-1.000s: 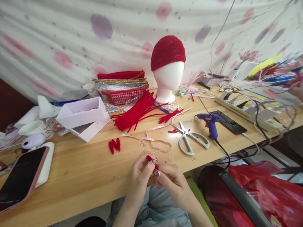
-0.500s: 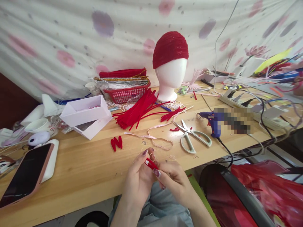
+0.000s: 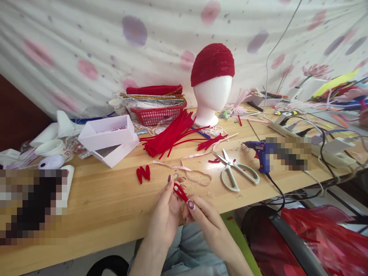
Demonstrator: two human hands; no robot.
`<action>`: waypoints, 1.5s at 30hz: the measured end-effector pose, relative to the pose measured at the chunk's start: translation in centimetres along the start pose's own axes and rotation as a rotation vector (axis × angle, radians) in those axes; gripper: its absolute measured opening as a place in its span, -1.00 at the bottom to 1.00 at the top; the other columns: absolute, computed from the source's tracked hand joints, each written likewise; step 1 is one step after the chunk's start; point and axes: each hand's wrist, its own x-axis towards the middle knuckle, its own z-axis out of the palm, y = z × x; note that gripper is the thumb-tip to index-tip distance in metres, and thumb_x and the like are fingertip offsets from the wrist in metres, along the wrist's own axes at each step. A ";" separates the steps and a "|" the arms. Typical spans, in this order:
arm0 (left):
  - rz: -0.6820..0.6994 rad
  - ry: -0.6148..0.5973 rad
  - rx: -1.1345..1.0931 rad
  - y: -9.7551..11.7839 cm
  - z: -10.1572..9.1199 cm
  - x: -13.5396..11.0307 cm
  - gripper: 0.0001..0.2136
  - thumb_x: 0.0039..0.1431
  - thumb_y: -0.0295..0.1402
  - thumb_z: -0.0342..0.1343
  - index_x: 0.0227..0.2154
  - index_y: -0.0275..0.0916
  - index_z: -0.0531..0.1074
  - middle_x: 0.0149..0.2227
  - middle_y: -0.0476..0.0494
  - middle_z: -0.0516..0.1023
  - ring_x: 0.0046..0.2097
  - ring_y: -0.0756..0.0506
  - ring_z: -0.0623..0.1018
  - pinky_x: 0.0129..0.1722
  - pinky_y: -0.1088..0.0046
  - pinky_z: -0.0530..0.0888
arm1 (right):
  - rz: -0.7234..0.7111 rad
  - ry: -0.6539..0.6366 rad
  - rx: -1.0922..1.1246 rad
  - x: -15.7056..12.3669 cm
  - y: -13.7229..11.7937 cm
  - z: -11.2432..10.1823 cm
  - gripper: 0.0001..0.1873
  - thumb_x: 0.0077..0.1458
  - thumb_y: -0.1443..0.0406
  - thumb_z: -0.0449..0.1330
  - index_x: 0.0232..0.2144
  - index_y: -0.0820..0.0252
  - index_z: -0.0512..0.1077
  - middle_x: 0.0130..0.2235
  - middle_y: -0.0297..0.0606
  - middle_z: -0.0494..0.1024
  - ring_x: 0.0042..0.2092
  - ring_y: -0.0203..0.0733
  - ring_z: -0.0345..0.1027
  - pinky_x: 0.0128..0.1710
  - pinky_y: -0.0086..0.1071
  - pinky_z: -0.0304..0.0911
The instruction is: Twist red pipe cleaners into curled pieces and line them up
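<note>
On the pale wooden desk [image 3: 109,214]: open scissors [image 3: 229,163] near a blue glue gun [image 3: 260,150], a tape measure [image 3: 168,166], bundled red stems [image 3: 169,136], a red basket [image 3: 159,116].

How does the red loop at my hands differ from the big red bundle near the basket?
Place: the red loop is pinched in the right hand, while the red bundle lies on the table.
Shape: the red loop is bent round into a narrow teardrop; the red bundle is mostly long, fairly straight strips.
Size: the red loop is small, the red bundle far bulkier.
Shared: both are red.
</note>
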 end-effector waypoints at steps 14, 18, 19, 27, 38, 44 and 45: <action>0.139 0.041 0.092 -2.1 -0.1 -0.4 -0.50 -0.12 0.11 0.29 -0.33 -0.25 0.48 -0.62 0.10 0.28 -0.52 0.04 0.31 -0.55 0.57 0.24 | 0.051 0.146 0.252 0.5 0.9 1.5 -0.57 0.26 0.05 0.07 -0.53 0.21 0.35 -0.54 -0.35 0.31 -0.48 -0.32 0.16 -0.48 -0.46 0.08; 0.240 0.010 0.024 -0.6 0.2 -0.6 -0.54 -0.12 -0.03 0.37 -0.25 -0.25 0.48 -0.42 0.01 0.48 -0.40 0.04 0.45 -0.44 0.59 0.35 | -0.002 0.106 0.146 0.1 0.5 1.6 -0.55 0.28 0.10 0.05 -0.57 0.21 0.35 -0.57 -0.36 0.30 -0.48 -0.32 0.16 -0.45 -0.45 0.08; 0.235 -0.003 0.020 -0.4 0.2 -0.7 -0.54 -0.14 -0.05 0.39 -0.25 -0.25 0.48 -0.41 0.00 0.49 -0.40 0.04 0.46 -0.44 0.60 0.35 | -0.007 0.097 0.136 0.0 0.3 1.7 -0.55 0.29 0.10 0.04 -0.57 0.21 0.35 -0.57 -0.36 0.30 -0.48 -0.31 0.16 -0.45 -0.45 0.08; 0.245 0.008 0.113 -2.7 -0.3 -0.7 -0.60 -0.09 -0.03 0.36 -0.54 -0.26 0.39 -0.61 0.13 0.21 -0.57 0.12 0.23 -0.59 0.62 0.17 | -0.030 0.139 0.207 0.3 0.5 2.0 -0.60 0.29 0.11 0.05 -0.52 0.20 0.35 -0.55 -0.38 0.30 -0.48 -0.33 0.15 -0.47 -0.46 0.08; 0.199 0.003 -0.006 -2.4 0.5 -1.0 -0.53 -0.22 0.02 0.39 -0.68 -0.26 0.33 -0.66 0.11 0.19 -0.58 0.10 0.17 -0.55 0.58 0.20 | -0.084 0.209 0.152 0.6 0.4 2.3 -0.60 0.30 0.15 0.05 -0.52 0.21 0.41 -0.56 -0.37 0.35 -0.51 -0.35 0.20 -0.51 -0.49 0.09; 0.161 0.004 -0.010 -2.0 0.8 -1.2 -0.56 -0.24 0.00 0.41 -0.45 -0.27 0.50 -0.56 0.05 0.35 -0.55 0.09 0.27 -0.58 0.61 0.24 | -0.060 0.171 0.130 0.6 0.3 1.6 -0.63 0.31 0.15 0.04 -0.49 0.21 0.38 -0.54 -0.36 0.34 -0.50 -0.35 0.21 -0.51 -0.50 0.10; 0.166 0.004 0.006 -1.8 0.8 -1.2 -0.55 -0.23 -0.01 0.40 -0.37 -0.26 0.52 -0.53 0.04 0.38 -0.55 0.08 0.30 -0.58 0.61 0.25 | -0.058 0.164 0.130 0.5 0.3 1.5 -0.62 0.31 0.15 0.04 -0.50 0.21 0.37 -0.55 -0.37 0.33 -0.50 -0.35 0.20 -0.52 -0.50 0.10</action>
